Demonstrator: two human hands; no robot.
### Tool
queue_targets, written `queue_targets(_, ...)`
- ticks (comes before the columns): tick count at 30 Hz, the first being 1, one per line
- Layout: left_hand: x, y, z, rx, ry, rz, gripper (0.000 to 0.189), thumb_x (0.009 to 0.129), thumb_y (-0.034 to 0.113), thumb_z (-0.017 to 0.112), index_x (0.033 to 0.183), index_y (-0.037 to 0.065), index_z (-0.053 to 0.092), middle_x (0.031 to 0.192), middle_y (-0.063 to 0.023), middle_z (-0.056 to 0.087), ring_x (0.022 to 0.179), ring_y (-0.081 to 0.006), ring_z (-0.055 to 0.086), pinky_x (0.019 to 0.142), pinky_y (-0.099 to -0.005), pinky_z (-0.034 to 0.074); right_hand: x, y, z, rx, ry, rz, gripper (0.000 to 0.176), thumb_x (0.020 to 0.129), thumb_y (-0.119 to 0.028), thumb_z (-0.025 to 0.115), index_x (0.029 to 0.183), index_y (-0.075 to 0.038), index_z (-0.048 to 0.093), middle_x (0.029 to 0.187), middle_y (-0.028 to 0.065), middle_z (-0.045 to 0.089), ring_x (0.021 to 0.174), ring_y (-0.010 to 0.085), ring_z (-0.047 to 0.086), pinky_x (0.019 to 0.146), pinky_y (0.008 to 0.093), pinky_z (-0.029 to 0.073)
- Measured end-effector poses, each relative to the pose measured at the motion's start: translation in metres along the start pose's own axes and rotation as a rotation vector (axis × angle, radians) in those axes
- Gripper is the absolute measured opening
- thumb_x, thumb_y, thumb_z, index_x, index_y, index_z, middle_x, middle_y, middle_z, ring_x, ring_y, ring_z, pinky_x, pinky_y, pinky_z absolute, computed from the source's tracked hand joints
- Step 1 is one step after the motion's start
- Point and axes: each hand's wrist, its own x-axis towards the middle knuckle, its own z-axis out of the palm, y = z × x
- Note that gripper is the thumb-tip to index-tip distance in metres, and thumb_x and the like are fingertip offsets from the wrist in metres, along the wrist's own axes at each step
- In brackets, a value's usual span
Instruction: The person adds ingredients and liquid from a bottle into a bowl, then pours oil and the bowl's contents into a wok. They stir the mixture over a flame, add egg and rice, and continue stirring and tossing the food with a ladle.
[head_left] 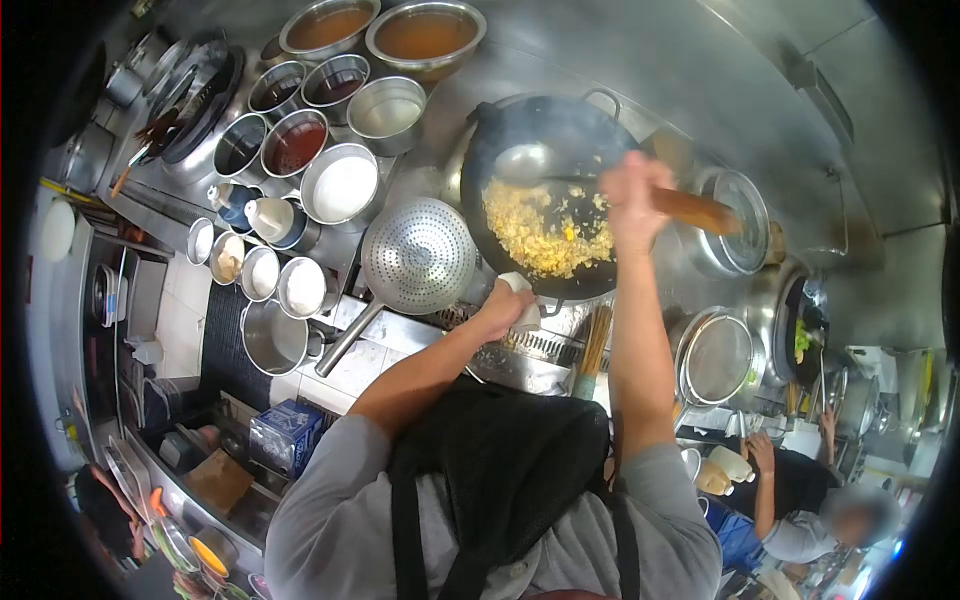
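A large dark wok (490, 150) sits on the stove and holds yellowish chopped food (545, 235), probably egg, spread over its lower part. My left hand (505, 307) grips a whitish folded cloth (527, 303) at the wok's near rim, beside its small loop handle. Above the wok's right side, my right hand (635, 200) is closed around the wooden handle (700, 211) of a ladle. The ladle's metal bowl (522, 160) rests in the upper left of the wok. Steam blurs part of the wok.
A perforated strainer (418, 255) lies left of the wok. Pots of sauces and white powders (340, 184) stand further left, with two broth bowls (425, 35) behind. Lidded pots (735, 220) and round sieves (718, 358) are at the right. Another person (800, 500) works at far right.
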Motion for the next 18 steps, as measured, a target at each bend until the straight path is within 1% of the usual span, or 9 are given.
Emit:
queue_targets(2,-0.012,0.01,0.007,-0.029,0.029,-0.021,0.028,0.09,0.001,0.054,0.115,-0.004,0.042,0.098,-0.0159,0.06,0.08,-0.0257,0.066,0.061,-0.0373,0.057,-0.012,-0.005,0.012,-0.025,-0.125,0.073,0.027,0.091,-0.012,0.066,0.07,-0.009,0.049,0.055,-0.0015,0.048,0.048,0.0099,0.041,0.044,0.0281,0.036)
queue_targets(5,-0.004,0.004,0.001,0.056,0.02,-0.062,0.03,0.09,0.003,0.055,0.116,-0.003,0.04,0.102,-0.0164,0.059,0.082,-0.0254,0.066,0.061,-0.0373,0.058,-0.032,-0.045,0.029,-0.43,-0.408,0.052,0.037,0.089,-0.012,0.069,0.061,-0.008,0.046,0.053,-0.0009,0.049,0.046,0.0112,0.045,0.043,0.0289,0.036)
queue_targets(7,0.011,-0.008,-0.002,0.024,0.067,-0.026,0.037,0.086,0.002,0.06,0.117,-0.006,0.041,0.1,-0.0167,0.058,0.077,-0.0226,0.064,0.062,-0.0352,0.055,-0.049,-0.08,0.039,-0.746,-0.636,-0.227,0.034,0.087,-0.008,0.069,0.059,-0.008,0.049,0.053,0.0011,0.049,0.049,0.0111,0.048,0.045,0.0287,0.036)
queue_targets(9,0.023,-0.028,-0.015,0.099,-0.133,0.189,0.038,0.084,0.004,0.061,0.115,-0.006,0.043,0.099,-0.0158,0.058,0.082,-0.0219,0.063,0.065,-0.0351,0.055,-0.072,-0.088,0.023,-0.44,-0.843,-0.302,0.035,0.085,-0.009,0.07,0.058,-0.007,0.049,0.052,0.0031,0.048,0.047,0.0133,0.048,0.044,0.0288,0.035)
queue_targets(11,0.016,-0.02,-0.014,0.072,-0.148,0.202,0.037,0.083,0.005,0.062,0.113,-0.008,0.045,0.098,-0.0159,0.059,0.085,-0.0225,0.063,0.068,-0.0355,0.055,-0.091,-0.075,0.017,-0.448,-0.869,-0.356,0.03,0.085,0.0,0.066,0.06,-0.006,0.049,0.053,0.0028,0.047,0.045,0.0128,0.044,0.042,0.0288,0.03)
queue_targets(13,0.018,-0.02,-0.011,0.052,-0.025,0.074,0.037,0.083,0.005,0.061,0.113,-0.009,0.045,0.097,-0.0161,0.06,0.084,-0.0229,0.064,0.067,-0.0361,0.055,-0.08,-0.048,-0.009,-0.529,-0.79,-0.067,0.029,0.087,-0.001,0.065,0.062,-0.005,0.051,0.054,0.0011,0.05,0.046,0.0094,0.043,0.043,0.0283,0.03)
queue_targets(14,0.004,-0.003,-0.001,0.052,0.051,-0.034,0.036,0.083,0.003,0.06,0.114,-0.008,0.045,0.1,-0.0167,0.059,0.084,-0.0235,0.065,0.066,-0.0362,0.055,-0.066,-0.042,-0.004,-0.541,-0.623,-0.2,0.031,0.089,-0.008,0.068,0.062,-0.006,0.053,0.056,-0.0009,0.053,0.047,0.0069,0.042,0.044,0.0271,0.031)
queue_targets(17,0.004,-0.003,-0.005,0.021,-0.06,0.03,0.033,0.087,0.003,0.054,0.118,-0.004,0.045,0.101,-0.0153,0.061,0.083,-0.0244,0.067,0.066,-0.0364,0.057,-0.055,-0.093,0.004,-0.742,-0.333,-0.091,0.036,0.087,-0.015,0.073,0.059,-0.008,0.052,0.052,0.0009,0.053,0.046,0.0119,0.043,0.047,0.0247,0.039)
queue_targets(18,0.0,-0.001,-0.004,0.027,-0.021,-0.018,0.036,0.088,0.004,0.055,0.121,-0.004,0.041,0.1,-0.0151,0.061,0.083,-0.0258,0.067,0.065,-0.0379,0.057,-0.065,-0.093,-0.004,-0.577,-0.266,-0.039,0.028,0.09,-0.018,0.07,0.068,-0.007,0.056,0.054,0.0017,0.054,0.048,0.0121,0.047,0.048,0.0259,0.041)
